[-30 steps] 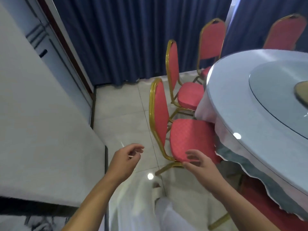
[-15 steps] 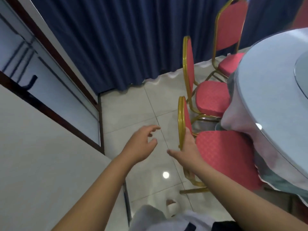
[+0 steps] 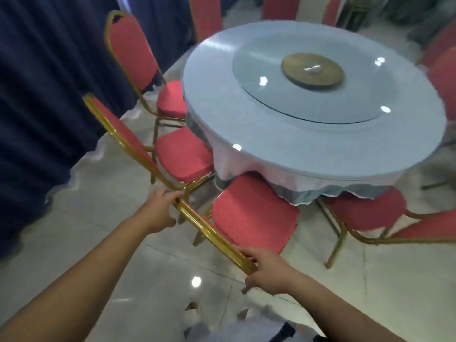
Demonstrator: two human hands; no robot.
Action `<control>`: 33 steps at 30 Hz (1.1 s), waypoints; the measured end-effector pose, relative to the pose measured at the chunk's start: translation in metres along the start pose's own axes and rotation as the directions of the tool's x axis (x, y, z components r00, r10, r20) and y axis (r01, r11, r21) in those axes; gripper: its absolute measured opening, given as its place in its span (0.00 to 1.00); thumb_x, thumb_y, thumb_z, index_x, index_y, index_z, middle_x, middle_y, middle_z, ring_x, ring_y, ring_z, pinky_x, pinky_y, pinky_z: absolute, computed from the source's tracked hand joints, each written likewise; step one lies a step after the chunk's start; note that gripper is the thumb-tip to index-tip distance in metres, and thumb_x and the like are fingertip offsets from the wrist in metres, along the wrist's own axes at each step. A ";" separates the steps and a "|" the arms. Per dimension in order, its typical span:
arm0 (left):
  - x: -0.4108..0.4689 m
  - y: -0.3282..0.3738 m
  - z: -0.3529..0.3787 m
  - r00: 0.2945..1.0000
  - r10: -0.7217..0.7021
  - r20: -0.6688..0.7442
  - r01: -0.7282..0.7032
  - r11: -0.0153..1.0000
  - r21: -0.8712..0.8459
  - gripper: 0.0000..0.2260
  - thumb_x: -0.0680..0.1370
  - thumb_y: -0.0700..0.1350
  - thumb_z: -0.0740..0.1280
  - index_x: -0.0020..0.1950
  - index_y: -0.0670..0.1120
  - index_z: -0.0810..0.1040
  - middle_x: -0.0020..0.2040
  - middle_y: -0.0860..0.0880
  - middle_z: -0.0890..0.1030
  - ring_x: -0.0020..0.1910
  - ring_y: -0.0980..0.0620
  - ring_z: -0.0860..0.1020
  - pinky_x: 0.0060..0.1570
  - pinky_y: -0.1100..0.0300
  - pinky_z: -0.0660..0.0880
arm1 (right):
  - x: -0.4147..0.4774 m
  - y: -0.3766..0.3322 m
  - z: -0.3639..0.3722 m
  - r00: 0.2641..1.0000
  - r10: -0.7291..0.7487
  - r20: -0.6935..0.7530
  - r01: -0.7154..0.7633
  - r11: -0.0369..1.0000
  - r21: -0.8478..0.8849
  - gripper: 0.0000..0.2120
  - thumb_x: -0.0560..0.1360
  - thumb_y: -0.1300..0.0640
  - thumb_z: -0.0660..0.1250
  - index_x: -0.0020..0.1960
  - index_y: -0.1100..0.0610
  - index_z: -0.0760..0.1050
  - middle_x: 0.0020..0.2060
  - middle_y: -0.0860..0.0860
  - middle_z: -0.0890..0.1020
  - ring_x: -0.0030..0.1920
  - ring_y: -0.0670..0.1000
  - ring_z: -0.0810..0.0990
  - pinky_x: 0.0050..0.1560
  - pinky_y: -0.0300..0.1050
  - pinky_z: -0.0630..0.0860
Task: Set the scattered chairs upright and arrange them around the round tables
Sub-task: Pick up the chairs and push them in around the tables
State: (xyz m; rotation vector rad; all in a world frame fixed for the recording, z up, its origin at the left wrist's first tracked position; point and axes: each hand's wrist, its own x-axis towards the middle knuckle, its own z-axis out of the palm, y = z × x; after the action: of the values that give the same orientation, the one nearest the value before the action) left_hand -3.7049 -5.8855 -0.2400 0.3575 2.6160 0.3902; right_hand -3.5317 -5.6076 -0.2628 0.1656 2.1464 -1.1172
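- Glossy pale tiled floor (image 3: 148, 272); dark blue curtains (image 3: 37, 95) along the left.
- Round white-clothed table (image 3: 246, 134) with glass turntable (image 3: 271, 77).
- Left hand (image 3: 158, 213) and right hand (image 3: 269, 270) both closed around the top rail of the nearest red-cushioned gold-framed chair (image 3: 251, 218), seat tucked at table edge.
- Neighbouring red chairs upright, close beside.
- No legible writing.

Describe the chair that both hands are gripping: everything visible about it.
The nearest chair is a banquet chair with a shiny gold metal frame and a red padded seat in textured fabric. It stands upright on the glossy tiled floor, its seat pointing toward the round table, the front edge just under the hanging tablecloth. From above, the backrest shows mostly as its gold top rail. The left hand grips one end of that rail and the right hand the other. Its legs are partly hidden.
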 end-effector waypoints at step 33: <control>0.049 0.126 0.051 0.978 0.201 0.059 -0.199 0.979 -0.045 0.14 0.74 0.37 0.66 0.44 0.58 0.82 0.34 0.55 0.80 0.37 0.53 0.80 0.39 0.55 0.78 | -0.026 0.096 -0.092 0.724 0.063 -0.687 -0.055 0.998 0.035 0.13 0.69 0.41 0.74 0.51 0.40 0.78 0.55 0.39 0.75 0.58 0.46 0.65 0.63 0.50 0.62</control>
State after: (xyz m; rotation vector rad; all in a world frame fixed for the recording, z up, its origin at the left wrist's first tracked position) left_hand -3.6988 -5.7428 -0.2617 0.6130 2.5149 0.4877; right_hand -3.5219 -5.4732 -0.2757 0.7621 2.7546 -1.1416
